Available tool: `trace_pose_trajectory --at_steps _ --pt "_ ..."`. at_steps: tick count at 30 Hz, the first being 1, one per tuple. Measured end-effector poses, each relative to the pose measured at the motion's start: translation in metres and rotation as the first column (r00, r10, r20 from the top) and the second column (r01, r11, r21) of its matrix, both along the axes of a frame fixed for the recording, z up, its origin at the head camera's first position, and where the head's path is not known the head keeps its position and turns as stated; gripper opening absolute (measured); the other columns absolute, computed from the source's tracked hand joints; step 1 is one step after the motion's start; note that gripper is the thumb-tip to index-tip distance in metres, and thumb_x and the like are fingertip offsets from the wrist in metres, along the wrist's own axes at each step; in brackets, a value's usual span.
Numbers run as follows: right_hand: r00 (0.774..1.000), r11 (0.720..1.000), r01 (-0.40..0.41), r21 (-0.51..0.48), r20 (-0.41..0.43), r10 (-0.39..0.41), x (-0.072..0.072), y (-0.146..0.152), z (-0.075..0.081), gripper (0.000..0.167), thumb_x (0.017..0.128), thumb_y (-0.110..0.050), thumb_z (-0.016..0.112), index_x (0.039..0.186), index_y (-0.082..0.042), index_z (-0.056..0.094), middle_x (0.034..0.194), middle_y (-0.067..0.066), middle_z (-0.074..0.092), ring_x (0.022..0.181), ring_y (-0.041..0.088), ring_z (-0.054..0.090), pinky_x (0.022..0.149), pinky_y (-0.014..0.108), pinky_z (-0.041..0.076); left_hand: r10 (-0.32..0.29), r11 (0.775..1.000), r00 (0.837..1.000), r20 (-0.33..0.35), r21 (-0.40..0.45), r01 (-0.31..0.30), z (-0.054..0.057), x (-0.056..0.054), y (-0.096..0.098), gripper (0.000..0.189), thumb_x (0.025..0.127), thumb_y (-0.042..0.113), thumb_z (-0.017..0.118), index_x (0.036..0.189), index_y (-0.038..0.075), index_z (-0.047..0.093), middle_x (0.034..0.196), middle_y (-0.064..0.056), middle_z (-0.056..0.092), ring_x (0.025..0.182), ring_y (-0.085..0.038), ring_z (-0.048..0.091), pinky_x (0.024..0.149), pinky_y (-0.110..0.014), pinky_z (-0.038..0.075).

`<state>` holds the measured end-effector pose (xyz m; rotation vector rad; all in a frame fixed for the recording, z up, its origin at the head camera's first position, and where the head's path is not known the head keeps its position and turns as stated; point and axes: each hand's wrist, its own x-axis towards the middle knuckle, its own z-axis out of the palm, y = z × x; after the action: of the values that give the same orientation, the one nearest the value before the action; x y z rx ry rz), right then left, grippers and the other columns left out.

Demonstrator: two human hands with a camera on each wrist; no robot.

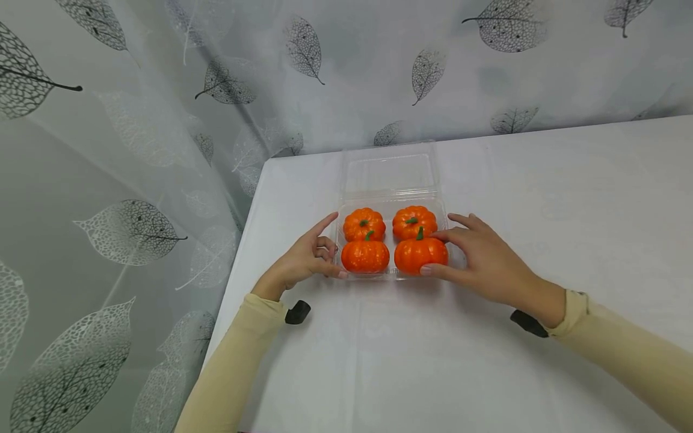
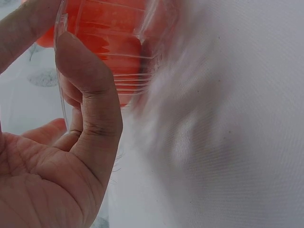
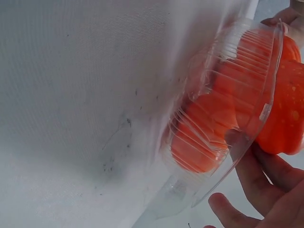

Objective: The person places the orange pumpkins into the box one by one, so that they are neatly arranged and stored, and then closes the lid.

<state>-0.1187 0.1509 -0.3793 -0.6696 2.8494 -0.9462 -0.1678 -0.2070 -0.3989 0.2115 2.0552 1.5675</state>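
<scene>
Left hand (image 1: 300, 260) grips the clear container (image 1: 389, 210) leftward, right hand (image 1: 483, 260) pinching its front-right pumpkin (image 1: 415, 255).

A white cloth (image 1: 541, 180) lay flat, a faint crease (image 1: 355, 349) running through its near part. Beyond its far edge and along its left side hung a grey curtain (image 1: 363, 36), printed with veined leaves (image 1: 303, 48), some dark, others pale, and gathered in slanting folds toward the left.
</scene>
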Motion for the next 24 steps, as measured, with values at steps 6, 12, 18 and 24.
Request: trace_pose_trajectory --at_steps 6,12,18,24 --pt "0.996 1.000 -0.012 0.019 -0.092 0.014 -0.0045 -0.0014 -0.0062 0.065 0.087 -0.062 0.071 0.120 -0.006 0.069 0.119 0.008 0.068 0.143 0.043 0.031 0.120 0.056 0.007 -0.006 1.000 1.000 -0.010 0.006 0.006 -0.0002 0.0003 0.0003 0.118 0.071 -0.006 0.088 0.162 0.030 0.022 0.094 -0.010 0.051 0.072 -0.020 0.051 0.065 -0.031 0.055" --pt "0.986 0.997 0.007 0.073 -0.169 0.006 -0.0068 -0.0028 -0.0092 0.067 0.084 -0.064 0.073 0.117 -0.006 0.072 0.122 0.010 0.063 0.144 0.042 0.029 0.121 0.055 0.009 0.001 1.000 1.000 -0.008 0.010 -0.001 0.0005 0.0009 0.0006 0.119 0.070 -0.007 0.089 0.162 0.030 0.022 0.094 -0.011 0.050 0.072 -0.020 0.050 0.064 -0.030 0.055" --pt "0.982 0.996 0.002 0.089 -0.187 0.015 -0.0074 -0.0013 -0.0110 0.067 0.084 -0.063 0.073 0.116 -0.004 0.073 0.126 0.011 0.061 0.144 0.041 0.029 0.121 0.053 0.012 0.004 1.000 1.000 -0.005 0.006 -0.004 0.0025 0.0018 0.0012 0.119 0.070 -0.006 0.089 0.162 0.031 0.023 0.094 -0.010 0.050 0.073 -0.020 0.051 0.065 -0.030 0.055" --pt "0.980 0.997 -0.007 0.074 -0.196 0.022 -0.0043 0.0024 -0.0095 0.069 0.083 -0.061 0.076 0.125 -0.006 0.070 0.132 0.010 0.058 0.142 0.039 0.032 0.121 0.052 0.014 -0.002 1.000 1.000 -0.006 0.003 0.002 0.0033 0.0016 0.0010 0.119 0.071 -0.006 0.089 0.162 0.030 0.022 0.093 -0.011 0.051 0.072 -0.020 0.051 0.065 -0.030 0.055"
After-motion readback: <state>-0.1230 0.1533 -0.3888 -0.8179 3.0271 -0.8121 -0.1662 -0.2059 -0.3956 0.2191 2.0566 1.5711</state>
